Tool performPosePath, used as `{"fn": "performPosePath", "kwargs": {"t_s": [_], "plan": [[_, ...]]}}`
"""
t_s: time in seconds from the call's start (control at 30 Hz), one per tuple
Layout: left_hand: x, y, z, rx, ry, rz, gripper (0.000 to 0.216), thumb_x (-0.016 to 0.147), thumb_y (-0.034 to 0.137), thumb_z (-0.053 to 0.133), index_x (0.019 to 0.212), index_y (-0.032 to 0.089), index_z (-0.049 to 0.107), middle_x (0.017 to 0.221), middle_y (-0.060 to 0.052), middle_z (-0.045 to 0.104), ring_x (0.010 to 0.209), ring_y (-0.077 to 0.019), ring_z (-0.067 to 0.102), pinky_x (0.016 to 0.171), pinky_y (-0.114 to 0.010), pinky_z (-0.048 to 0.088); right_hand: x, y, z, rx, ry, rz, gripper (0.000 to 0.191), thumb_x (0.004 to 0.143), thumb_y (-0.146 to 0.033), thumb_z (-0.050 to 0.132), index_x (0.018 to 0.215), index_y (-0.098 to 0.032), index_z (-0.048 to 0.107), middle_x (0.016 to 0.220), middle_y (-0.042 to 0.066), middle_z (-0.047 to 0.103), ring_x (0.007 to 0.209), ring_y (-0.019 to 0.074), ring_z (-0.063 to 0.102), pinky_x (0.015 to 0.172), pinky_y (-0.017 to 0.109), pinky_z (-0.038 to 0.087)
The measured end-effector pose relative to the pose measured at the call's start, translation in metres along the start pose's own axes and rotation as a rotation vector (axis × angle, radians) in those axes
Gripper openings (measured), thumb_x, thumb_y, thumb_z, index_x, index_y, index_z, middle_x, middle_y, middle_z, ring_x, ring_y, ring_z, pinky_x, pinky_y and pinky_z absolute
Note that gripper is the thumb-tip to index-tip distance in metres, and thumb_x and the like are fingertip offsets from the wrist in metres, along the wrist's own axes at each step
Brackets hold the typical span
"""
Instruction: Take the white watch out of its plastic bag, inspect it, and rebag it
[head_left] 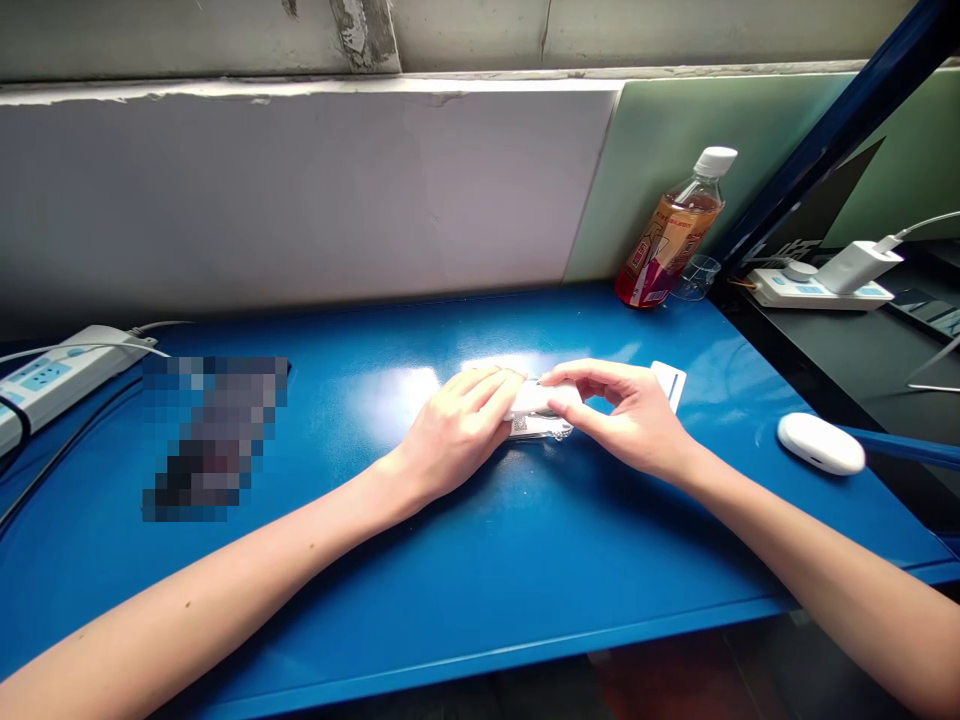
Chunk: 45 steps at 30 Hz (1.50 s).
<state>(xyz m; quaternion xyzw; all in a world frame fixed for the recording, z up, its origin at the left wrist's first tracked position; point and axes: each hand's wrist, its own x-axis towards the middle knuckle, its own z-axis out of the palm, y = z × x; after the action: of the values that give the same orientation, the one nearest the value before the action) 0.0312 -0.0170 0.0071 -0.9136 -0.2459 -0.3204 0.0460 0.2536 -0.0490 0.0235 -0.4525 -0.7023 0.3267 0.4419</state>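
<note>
Together, the palm-down left grip (459, 428) and pinching right grip (637, 418) hold a small white object (541, 399).

One left hand (463, 428) and one right hand (639, 418) make two; one left power strip (56, 375) and one right power strip (787, 290) make two. One desk (525, 560), bottle (670, 245), cup (697, 278), charger (859, 267), card (670, 386), white case (821, 444), pixelated object (225, 440) and at least one held item (541, 398) show.

The left hand (457, 430) hides one end of the white object (534, 399). Pixelation blurs a dark item (229, 430). The left edge crops a power strip (94, 352).
</note>
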Motion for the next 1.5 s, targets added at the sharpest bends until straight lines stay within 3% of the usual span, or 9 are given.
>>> {"fn": "performPosePath", "kwargs": {"t_s": [0.2,0.37,0.6,0.8,1.03,1.3,1.4,1.5], "plan": [[-0.004,-0.002,0.003,-0.091,-0.166,-0.153,0.051,0.095,0.033,0.059,0.138,0.007,0.048,0.134,-0.023,0.062,0.124,-0.036,0.059,0.102,-0.05,0.052,0.004,0.005,-0.005,-0.057,0.058,0.036,0.013,0.084,-0.024,0.07,0.096,-0.022,0.074,0.094,0.004,0.075,0.083,0.0209,0.068,0.07,0.032,0.055],[-0.008,-0.007,0.003,-0.178,-0.262,-0.208,0.062,0.092,0.052,0.063,0.134,0.008,0.052,0.135,-0.024,0.06,0.127,-0.038,0.056,0.105,-0.053,0.048,0.011,0.009,-0.013,-0.061,0.124,0.062,0.009,0.083,-0.02,0.064,0.089,-0.021,0.07,0.088,0.004,0.072,0.079,0.0208,0.067,0.068,0.033,0.053],[-0.008,-0.008,0.002,-0.17,-0.31,-0.234,0.056,0.095,0.047,0.061,0.135,0.011,0.051,0.136,-0.023,0.058,0.126,-0.0369,0.056,0.102,-0.053,0.05,0.016,0.018,-0.02,-0.199,0.191,0.193,0.009,0.078,-0.019,0.059,0.082,-0.022,0.067,0.08,0.001,0.069,0.067,0.0181,0.061,0.06,0.031,0.046],[-0.008,-0.006,0.003,-0.155,-0.267,-0.238,0.05,0.1,0.045,0.052,0.135,0.01,0.052,0.135,-0.023,0.059,0.125,-0.0356,0.056,0.102,-0.053,0.05,0.018,0.022,-0.024,-0.321,0.224,0.253,0.012,0.076,-0.02,0.054,0.078,-0.021,0.066,0.07,-0.001,0.064,0.057,0.0141,0.05,0.054,0.029,0.036],[-0.01,-0.007,0.004,-0.151,-0.247,-0.214,0.048,0.1,0.041,0.053,0.133,0.007,0.053,0.133,-0.024,0.059,0.123,-0.0358,0.056,0.101,-0.052,0.051,0.015,0.02,-0.015,-0.27,0.076,0.244,0.011,0.08,-0.027,0.059,0.085,-0.02,0.066,0.081,0.003,0.071,0.068,0.0173,0.061,0.062,0.029,0.044],[-0.012,-0.009,0.007,-0.165,-0.278,-0.216,0.054,0.099,0.049,0.053,0.136,0.009,0.053,0.139,-0.024,0.056,0.131,-0.0366,0.053,0.106,-0.054,0.049,0.01,0.021,-0.016,-0.665,-0.136,0.028,0.011,0.092,-0.029,0.055,0.095,-0.022,0.062,0.066,0.0,0.064,0.057,0.0173,0.056,0.056,0.029,0.038],[-0.013,-0.009,0.007,-0.162,-0.292,-0.209,0.056,0.098,0.049,0.054,0.137,0.007,0.053,0.141,-0.025,0.055,0.134,-0.0369,0.052,0.108,-0.053,0.048,0.01,0.023,-0.022,-0.789,-0.209,-0.066,0.016,0.098,-0.032,0.051,0.101,-0.022,0.062,0.076,0.003,0.069,0.066,0.0207,0.062,0.06,0.032,0.043],[-0.013,-0.009,0.006,-0.169,-0.3,-0.22,0.057,0.097,0.047,0.059,0.137,0.006,0.053,0.141,-0.026,0.055,0.134,-0.0373,0.052,0.109,-0.053,0.047,0.011,0.024,-0.03,-0.822,-0.224,-0.152,0.023,0.099,-0.036,0.05,0.108,-0.021,0.065,0.098,0.01,0.072,0.088,0.0271,0.067,0.074,0.038,0.051]]}}
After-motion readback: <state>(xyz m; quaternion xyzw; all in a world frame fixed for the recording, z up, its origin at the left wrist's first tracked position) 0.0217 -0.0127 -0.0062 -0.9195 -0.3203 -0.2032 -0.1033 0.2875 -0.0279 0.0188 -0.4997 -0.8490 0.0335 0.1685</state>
